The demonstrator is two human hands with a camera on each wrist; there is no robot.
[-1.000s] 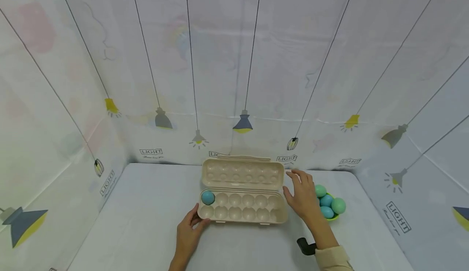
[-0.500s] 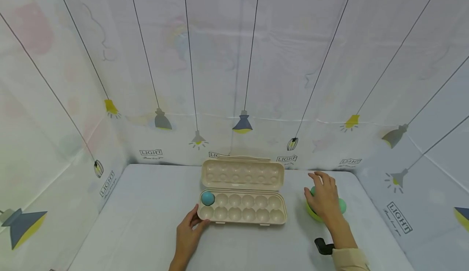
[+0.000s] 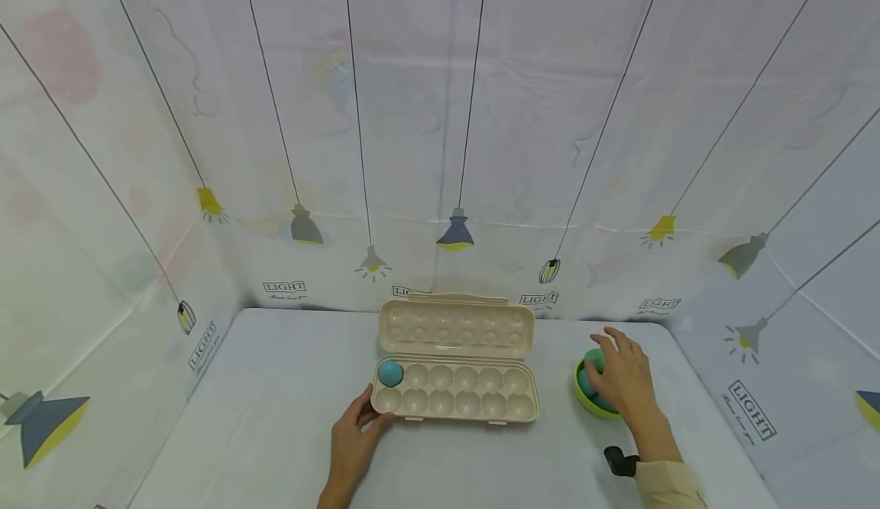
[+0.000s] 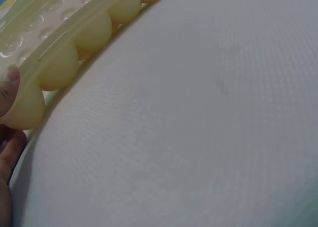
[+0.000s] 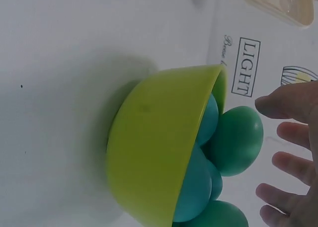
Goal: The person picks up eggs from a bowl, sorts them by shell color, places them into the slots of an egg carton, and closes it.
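An open beige egg carton lies mid-table in the head view, lid tilted back. One blue egg sits in its back-left cup; the other cups hold nothing. My left hand grips the carton's front-left corner, thumb on the rim and fingers below, as the left wrist view also shows. To the right, my right hand hovers over a lime-green bowl, fingers spread and holding nothing. Inside the bowl are several eggs, including a green egg near my thumb and a blue egg. My hand partly hides them in the head view.
A white cloth covers the table. Behind it rises a white backdrop printed with hanging lamps. A black wrist camera sits at my right wrist, above the cloth.
My right hand has moved right, from beside the carton to over the egg bowl, and the bowl's left side shows again. My left hand and the carton stay in place.
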